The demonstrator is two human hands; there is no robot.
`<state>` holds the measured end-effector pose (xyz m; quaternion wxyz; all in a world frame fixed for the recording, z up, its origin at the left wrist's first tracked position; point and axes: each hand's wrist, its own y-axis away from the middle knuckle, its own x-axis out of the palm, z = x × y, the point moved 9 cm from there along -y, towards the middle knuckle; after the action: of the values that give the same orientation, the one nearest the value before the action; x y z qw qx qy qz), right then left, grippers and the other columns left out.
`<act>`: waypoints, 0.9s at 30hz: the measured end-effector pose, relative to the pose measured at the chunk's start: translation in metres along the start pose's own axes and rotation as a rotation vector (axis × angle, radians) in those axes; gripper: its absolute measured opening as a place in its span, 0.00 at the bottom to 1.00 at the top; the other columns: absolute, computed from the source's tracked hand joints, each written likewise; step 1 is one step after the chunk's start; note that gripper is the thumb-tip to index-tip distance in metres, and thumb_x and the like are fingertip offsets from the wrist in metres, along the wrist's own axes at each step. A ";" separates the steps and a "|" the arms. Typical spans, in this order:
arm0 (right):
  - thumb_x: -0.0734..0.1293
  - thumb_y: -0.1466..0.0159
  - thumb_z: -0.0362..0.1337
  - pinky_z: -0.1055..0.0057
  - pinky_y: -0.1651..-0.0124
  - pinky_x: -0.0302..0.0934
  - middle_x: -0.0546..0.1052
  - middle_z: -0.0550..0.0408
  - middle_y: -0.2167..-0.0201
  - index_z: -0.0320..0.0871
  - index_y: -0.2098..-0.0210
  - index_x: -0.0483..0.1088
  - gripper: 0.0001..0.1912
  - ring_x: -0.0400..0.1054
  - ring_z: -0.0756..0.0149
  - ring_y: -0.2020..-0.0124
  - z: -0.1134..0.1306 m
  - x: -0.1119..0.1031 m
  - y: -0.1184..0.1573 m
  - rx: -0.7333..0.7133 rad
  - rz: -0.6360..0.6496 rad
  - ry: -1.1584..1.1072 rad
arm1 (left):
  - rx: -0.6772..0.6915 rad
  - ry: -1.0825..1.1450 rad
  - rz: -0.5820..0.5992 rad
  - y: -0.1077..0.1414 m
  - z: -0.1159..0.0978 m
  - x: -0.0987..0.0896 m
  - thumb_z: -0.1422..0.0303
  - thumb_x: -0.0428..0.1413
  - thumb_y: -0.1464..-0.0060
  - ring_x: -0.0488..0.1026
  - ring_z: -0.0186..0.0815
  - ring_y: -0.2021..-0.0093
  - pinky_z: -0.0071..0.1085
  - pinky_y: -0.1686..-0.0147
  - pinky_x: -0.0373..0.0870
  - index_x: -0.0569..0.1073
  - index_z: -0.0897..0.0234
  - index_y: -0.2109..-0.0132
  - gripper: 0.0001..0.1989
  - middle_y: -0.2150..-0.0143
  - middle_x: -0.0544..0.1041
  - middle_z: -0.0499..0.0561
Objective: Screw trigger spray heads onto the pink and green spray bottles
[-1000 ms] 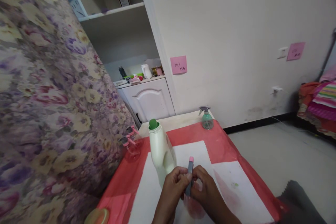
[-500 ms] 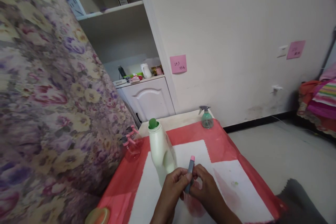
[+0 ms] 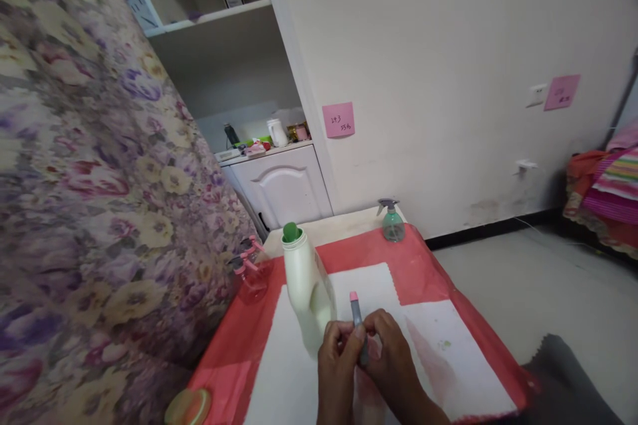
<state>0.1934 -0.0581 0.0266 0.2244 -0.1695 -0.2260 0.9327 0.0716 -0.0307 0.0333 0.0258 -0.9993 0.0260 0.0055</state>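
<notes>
Both hands are closed around the grey head of a spray bottle [image 3: 355,311], low in the middle of the view. Its pink nozzle tip points away from me. My left hand [image 3: 337,360] pinches the head from the left, thumb on top. From the right, my right hand [image 3: 393,360] grips the same head. Below them the clear pinkish body shows only in part, mostly covered by the hands. Just left of my hands stands a large pale-green jug [image 3: 302,279], upright, with a green piece in its mouth.
White sheets [image 3: 438,339] lie on the red table cover [image 3: 343,251]. A green spray bottle [image 3: 393,226] stands at the back right, pink-topped clear bottles [image 3: 253,279] at the left. A round lid-like object [image 3: 188,406] is front left. Floral curtain [image 3: 124,212] hangs beside the table.
The pink nozzle tip has swung left, and the spray bottle's head now points more straight ahead. My left hand has shifted slightly right. The jug stays in place.
</notes>
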 end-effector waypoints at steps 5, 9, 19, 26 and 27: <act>0.65 0.37 0.37 0.65 0.59 0.62 0.71 0.54 0.66 0.46 0.65 0.67 0.02 0.67 0.61 0.63 0.009 0.004 -0.001 0.008 0.144 -0.134 | 0.026 -0.030 0.010 -0.003 0.004 -0.003 0.50 0.61 0.52 0.68 0.35 0.68 0.29 0.68 0.64 0.72 0.63 0.71 0.20 0.73 0.70 0.46; 0.62 0.35 0.38 0.66 0.57 0.63 0.71 0.55 0.65 0.45 0.66 0.67 0.05 0.67 0.61 0.60 0.014 0.003 -0.005 0.032 0.264 -0.243 | 0.030 -0.047 0.030 -0.005 0.006 -0.004 0.51 0.62 0.52 0.69 0.38 0.66 0.30 0.65 0.65 0.73 0.63 0.68 0.19 0.71 0.72 0.48; 0.67 0.39 0.38 0.67 0.61 0.62 0.72 0.56 0.68 0.46 0.67 0.67 0.04 0.67 0.62 0.64 0.002 -0.002 -0.002 0.059 0.069 -0.179 | 0.010 0.022 0.031 0.009 -0.021 0.004 0.53 0.61 0.50 0.66 0.34 0.70 0.28 0.68 0.63 0.71 0.63 0.71 0.17 0.74 0.70 0.45; 0.66 0.40 0.37 0.66 0.59 0.63 0.71 0.56 0.67 0.46 0.69 0.66 0.04 0.67 0.61 0.63 0.003 0.006 -0.006 0.041 0.170 -0.246 | 0.013 -0.025 0.036 0.001 -0.007 0.000 0.51 0.63 0.54 0.67 0.35 0.69 0.28 0.68 0.63 0.71 0.62 0.71 0.19 0.73 0.70 0.45; 0.67 0.42 0.36 0.66 0.60 0.62 0.70 0.57 0.69 0.46 0.71 0.64 0.05 0.66 0.61 0.64 0.001 0.004 -0.006 0.057 0.122 -0.220 | 0.016 -0.034 0.035 0.001 -0.006 -0.001 0.51 0.62 0.53 0.67 0.35 0.70 0.28 0.68 0.63 0.71 0.62 0.71 0.18 0.73 0.70 0.45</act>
<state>0.1916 -0.0514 0.0292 0.1459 -0.0733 -0.2119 0.9636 0.0709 -0.0316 0.0397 0.0340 -0.9982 0.0429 0.0229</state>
